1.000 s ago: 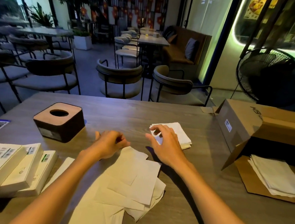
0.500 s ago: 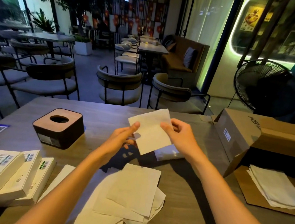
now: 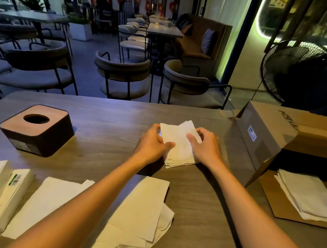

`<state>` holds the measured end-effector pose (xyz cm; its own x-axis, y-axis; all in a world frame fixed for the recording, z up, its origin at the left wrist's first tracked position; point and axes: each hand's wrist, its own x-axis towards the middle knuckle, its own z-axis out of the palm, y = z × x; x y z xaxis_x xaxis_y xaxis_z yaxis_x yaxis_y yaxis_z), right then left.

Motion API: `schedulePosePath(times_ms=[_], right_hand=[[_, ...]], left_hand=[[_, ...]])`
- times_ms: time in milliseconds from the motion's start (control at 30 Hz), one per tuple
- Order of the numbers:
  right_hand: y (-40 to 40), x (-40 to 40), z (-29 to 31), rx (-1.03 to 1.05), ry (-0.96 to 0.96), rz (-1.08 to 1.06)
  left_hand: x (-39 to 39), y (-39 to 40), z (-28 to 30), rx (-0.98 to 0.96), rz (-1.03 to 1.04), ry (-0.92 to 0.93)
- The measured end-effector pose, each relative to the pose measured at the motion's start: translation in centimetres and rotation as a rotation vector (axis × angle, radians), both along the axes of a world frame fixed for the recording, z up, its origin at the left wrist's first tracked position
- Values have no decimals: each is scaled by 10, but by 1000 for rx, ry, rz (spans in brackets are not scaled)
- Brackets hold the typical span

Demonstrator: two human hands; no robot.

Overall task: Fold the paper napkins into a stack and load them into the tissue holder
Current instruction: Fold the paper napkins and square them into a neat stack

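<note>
Scene dim overall, evening level. Main light source: a green-white glowing strip (image 3: 260, 23) at upper right; it casts a sheen on the table (image 3: 107, 119) along its far edge. Forearms throw dark shadows onto the tabletop. Wide-angle bending evident at frame edges. Slight motion blur on right hand (image 3: 206, 147); background chairs (image 3: 123, 75) soft, grainy.

Upside-down, partly legible lettering on the cardboard box (image 3: 288, 132) (barcode labels elsewhere too small).
</note>
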<state>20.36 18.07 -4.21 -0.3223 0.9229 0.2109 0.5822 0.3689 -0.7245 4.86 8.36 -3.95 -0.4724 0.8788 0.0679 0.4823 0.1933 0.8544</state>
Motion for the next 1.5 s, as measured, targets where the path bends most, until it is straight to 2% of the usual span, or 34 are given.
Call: schedulePosePath(times_ms=[67,167,267,333,400,467,533,567,667,733,800,933,1033,1133,1233,1400,1500], right_hand=[[1,3,-6,35,-37,-28],[-2,7,-5,44,-76,-64],[-11,10,1,91,-85,-104],[-23,10,5,119,-75,-97],[-39,8,8,121,-56,-45],[-56,5,12,142,-46,33],[-74,0,20,141,-23,148],[-83,-3,25,105,-11,218],[-111,-9,43,-118,-30,445],[-122,-8,53,-238,-82,518],[-124,-4,58,-259,-101,544],[-116,7,58,-218,-14,547],[-112,13,59,-325,101,506],[-104,15,58,-399,218,429],[-89,16,56,-332,280,303],[-55,16,47,-169,174,260],[-32,18,39,-134,100,237]], left_hand=[[0,2,-6,-22,-7,49],[-2,-4,-9,-57,-27,28],[-7,-23,-1,-24,-10,37],[-15,-44,12,-49,-88,95],[-28,-67,23,-179,-299,143],[-38,-89,29,-403,-476,325],[-42,-103,28,-534,-528,505],[-41,-107,27,-518,-528,512],[-38,-114,32,-309,-480,352],[-40,-119,40,-182,-428,216],[-44,-124,48,-112,-374,141],[-50,-131,56,-146,-348,43],[-47,-128,53,-216,-338,3],[-43,-128,52,-222,-423,-123],[-37,-119,50,-209,-414,-157],[-26,-78,40,-185,-292,-70],[-21,-52,31,-56,-210,-91]])
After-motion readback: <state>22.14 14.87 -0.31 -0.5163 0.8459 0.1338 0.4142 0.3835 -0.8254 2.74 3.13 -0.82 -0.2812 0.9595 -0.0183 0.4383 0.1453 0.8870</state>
